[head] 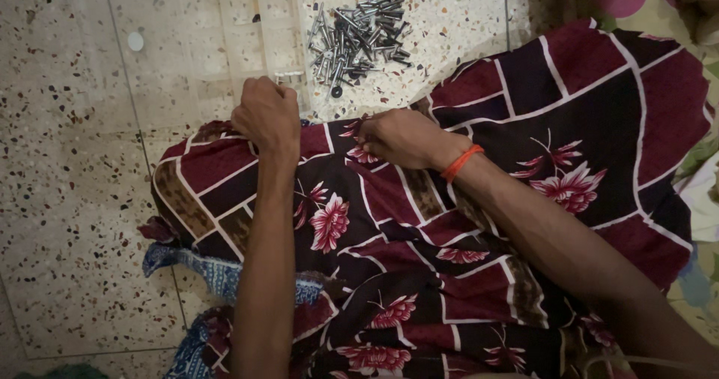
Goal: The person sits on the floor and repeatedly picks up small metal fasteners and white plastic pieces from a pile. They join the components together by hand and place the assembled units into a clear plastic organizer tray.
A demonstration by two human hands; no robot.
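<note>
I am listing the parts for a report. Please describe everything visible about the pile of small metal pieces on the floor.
The pile of metal pieces lies on the speckled terrazzo floor, beyond both hands. It holds many short, shiny, silver-grey rods or pins, with some darker ones, lying crossed in all directions. One small dark round piece sits apart at its near edge. A pale plastic tray lies just beside it. Neither hand touches the pile; the left hand is nearer.

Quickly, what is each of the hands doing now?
Left hand: closed in a fist; contents cannot be told.
Right hand: fingers curled on the cloth; grip unclear.
</note>
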